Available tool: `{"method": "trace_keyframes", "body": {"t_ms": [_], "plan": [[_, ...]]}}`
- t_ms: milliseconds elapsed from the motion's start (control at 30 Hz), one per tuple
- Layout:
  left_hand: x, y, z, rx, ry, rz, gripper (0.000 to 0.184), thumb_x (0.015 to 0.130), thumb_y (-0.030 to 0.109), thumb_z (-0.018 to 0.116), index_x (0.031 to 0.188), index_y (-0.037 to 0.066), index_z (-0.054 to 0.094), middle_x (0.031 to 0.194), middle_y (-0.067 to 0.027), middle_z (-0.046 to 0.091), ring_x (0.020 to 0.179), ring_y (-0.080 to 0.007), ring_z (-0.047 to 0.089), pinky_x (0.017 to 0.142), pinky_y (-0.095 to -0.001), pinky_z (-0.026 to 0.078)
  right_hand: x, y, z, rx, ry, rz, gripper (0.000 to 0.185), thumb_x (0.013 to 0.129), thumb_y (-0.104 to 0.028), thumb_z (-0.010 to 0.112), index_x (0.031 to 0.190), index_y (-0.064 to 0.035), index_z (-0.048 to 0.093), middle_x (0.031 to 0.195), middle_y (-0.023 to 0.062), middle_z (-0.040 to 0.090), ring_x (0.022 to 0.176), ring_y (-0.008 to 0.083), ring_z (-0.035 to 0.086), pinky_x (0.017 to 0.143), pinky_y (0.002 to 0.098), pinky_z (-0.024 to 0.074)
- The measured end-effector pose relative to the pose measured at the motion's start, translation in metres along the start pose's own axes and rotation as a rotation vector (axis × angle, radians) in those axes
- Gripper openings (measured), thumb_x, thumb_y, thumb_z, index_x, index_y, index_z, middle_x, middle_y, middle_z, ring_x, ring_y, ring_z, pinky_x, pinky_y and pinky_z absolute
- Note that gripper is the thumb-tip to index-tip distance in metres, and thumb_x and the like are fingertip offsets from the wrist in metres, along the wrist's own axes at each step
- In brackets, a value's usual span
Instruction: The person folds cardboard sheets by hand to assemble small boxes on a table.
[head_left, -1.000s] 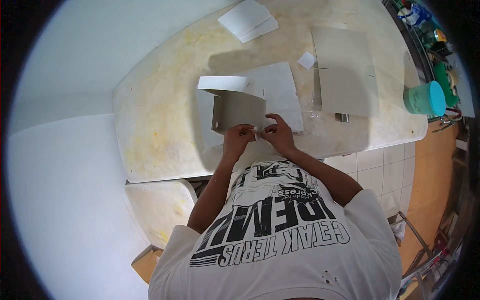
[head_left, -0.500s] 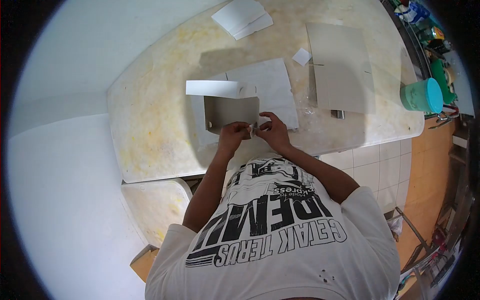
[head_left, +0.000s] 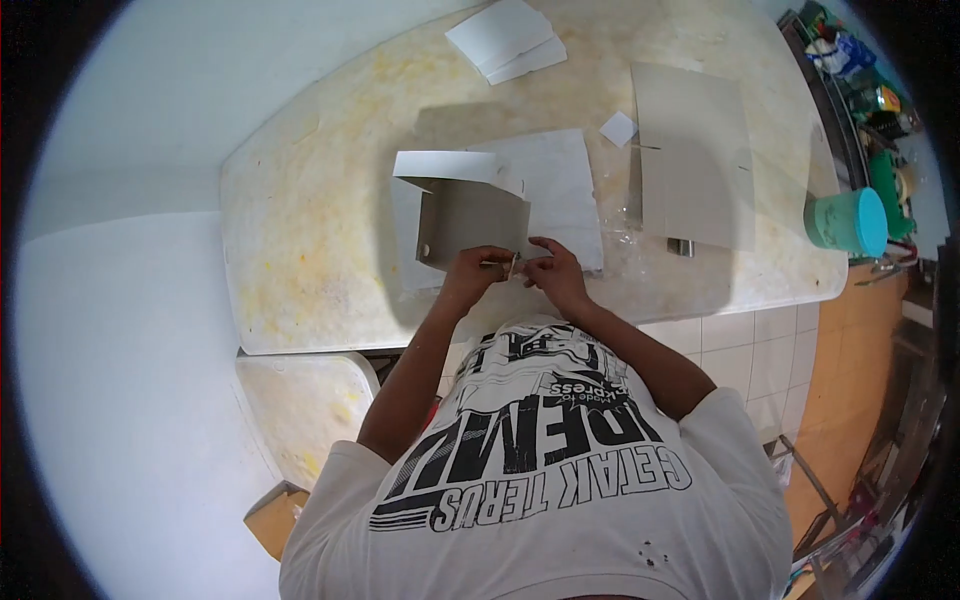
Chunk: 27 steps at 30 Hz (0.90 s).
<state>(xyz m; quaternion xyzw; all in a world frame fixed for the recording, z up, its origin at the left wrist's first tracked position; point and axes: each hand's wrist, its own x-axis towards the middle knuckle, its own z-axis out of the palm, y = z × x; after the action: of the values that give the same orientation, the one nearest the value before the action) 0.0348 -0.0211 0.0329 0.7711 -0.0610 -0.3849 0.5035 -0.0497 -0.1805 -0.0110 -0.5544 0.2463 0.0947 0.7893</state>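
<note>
A small cardboard box (head_left: 470, 225), grey inside and white outside, stands partly folded in front of me, with its long white flap (head_left: 445, 165) raised on the far side. At its near right corner, my left hand (head_left: 476, 278) is closed on the edge of the box. My right hand (head_left: 560, 278) is at the same corner, its thumb and fingers bent around a small tab with one finger raised. Under the box lies a white sheet (head_left: 560, 180). The fingers hide most of the tab.
White sheets (head_left: 508, 40) lie at the back of the table (head_left: 310, 210). Towards the right are a large grey cardboard sheet (head_left: 695, 160), a small white square (head_left: 618, 129), a small metallic object (head_left: 681, 247) and a teal-lidded tub (head_left: 847, 222). A lower table (head_left: 305, 405) adjoins at near left.
My right fingers have shifted slightly at the corner tab, and my left hand has stayed on the box. The whole view has moved a little, so the table things appear lower and further right.
</note>
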Motion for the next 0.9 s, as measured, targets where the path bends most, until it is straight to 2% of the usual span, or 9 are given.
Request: {"method": "trace_keyframes", "body": {"t_ms": [133,233,333,400,533,633,733,800,900], "plan": [[0.003,0.002,-0.003,0.019,-0.042,-0.002,0.029,0.082,0.007,0.065,0.108,-0.002,0.055,0.089,-0.0116,0.065,0.079,-0.0166,0.061,0.072,-0.0300,0.051,-0.007,-0.014,0.001,-0.096,-0.025,0.055,0.049,0.082,-0.004,0.066,0.127,-0.0012,0.047,0.090,0.0140,0.068,0.067,0.0192,0.065,0.064,0.0297,0.0521],[0.004,0.002,-0.003,0.024,-0.018,-0.035,0.032,0.081,0.008,0.065,0.105,0.000,0.045,0.083,-0.0124,0.063,0.076,-0.0171,0.060,0.068,-0.0298,0.051,-0.018,-0.039,0.002,-0.686,0.109,-0.275,0.042,0.082,-0.004,0.063,0.123,-0.0073,0.052,0.093,0.0110,0.065,0.074,0.0239,0.065,0.066,0.0336,0.0535],[0.019,-0.014,-0.008,0.057,-0.028,-0.013,0.035,0.079,0.008,0.067,0.102,0.001,0.041,0.079,-0.0135,0.063,0.072,-0.0173,0.060,0.062,-0.0300,0.049,-0.005,-0.038,-0.008,-1.106,-0.090,-0.806,0.034,0.081,-0.004,0.059,0.114,-0.0122,0.056,0.098,0.0074,0.061,0.084,0.0258,0.064,0.070,0.0365,0.0545],[0.027,-0.024,-0.011,0.140,0.009,-0.031,0.037,0.075,0.008,0.068,0.101,-0.002,0.044,0.077,-0.0155,0.066,0.068,-0.0167,0.061,0.055,-0.0300,0.046,0.011,-0.038,-0.009,-1.225,-0.261,-0.836,0.031,0.081,-0.005,0.057,0.110,-0.0134,0.057,0.099,0.0050,0.059,0.090,0.0241,0.063,0.071,0.0362,0.0550],[0.024,-0.002,-0.017,0.260,-0.028,-0.072,0.040,0.071,0.010,0.072,0.098,-0.003,0.045,0.077,-0.0165,0.064,0.068,-0.0194,0.061,0.056,-0.0321,0.047,0.027,-0.066,-0.006,-1.431,-0.583,-0.834,0.024,0.082,-0.005,0.055,0.103,-0.0143,0.058,0.102,0.0021,0.059,0.095,0.0218,0.062,0.075,0.0335,0.0548],[0.026,-0.006,-0.018,0.447,-0.044,0.022,0.042,0.068,0.010,0.073,0.097,-0.003,0.046,0.079,-0.0177,0.064,0.069,-0.0245,0.063,0.058,-0.0349,0.048,0.035,-0.064,-0.008,-1.408,-0.709,-1.014,0.026,0.078,-0.005,0.056,0.101,-0.0142,0.061,0.097,0.0015,0.058,0.084,0.0208,0.062,0.069,0.0335,0.0531],[0.021,0.001,-0.015,0.489,-0.046,0.009,0.041,0.067,0.007,0.072,0.098,-0.003,0.046,0.083,-0.0195,0.064,0.075,-0.0304,0.065,0.062,-0.0388,0.050,0.038,-0.066,-0.011,-1.456,-0.810,-1.061,0.029,0.077,-0.005,0.057,0.104,-0.0146,0.060,0.101,0.0015,0.057,0.088,0.0201,0.062,0.072,0.0338,0.0528],[0.022,0.006,-0.016,0.389,-0.068,-0.030,0.040,0.068,0.006,0.070,0.100,-0.003,0.046,0.086,-0.0209,0.064,0.082,-0.0351,0.065,0.067,-0.0418,0.050,0.035,-0.068,-0.012,-1.470,-0.822,-1.021,0.030,0.077,-0.006,0.058,0.106,-0.0151,0.060,0.103,0.0013,0.057,0.089,0.0202,0.062,0.072,0.0341,0.0528],[0.025,0.006,-0.012,0.533,-0.047,0.053,0.040,0.070,0.003,0.066,0.103,-0.002,0.045,0.088,-0.0225,0.064,0.088,-0.0367,0.065,0.072,-0.0435,0.050,0.033,-0.072,-0.010,-1.550,-0.829,-0.902,0.030,0.083,-0.009,0.054,0.111,-0.0175,0.058,0.110,0.0007,0.058,0.096,0.0192,0.062,0.079,0.0322,0.0534]]}}
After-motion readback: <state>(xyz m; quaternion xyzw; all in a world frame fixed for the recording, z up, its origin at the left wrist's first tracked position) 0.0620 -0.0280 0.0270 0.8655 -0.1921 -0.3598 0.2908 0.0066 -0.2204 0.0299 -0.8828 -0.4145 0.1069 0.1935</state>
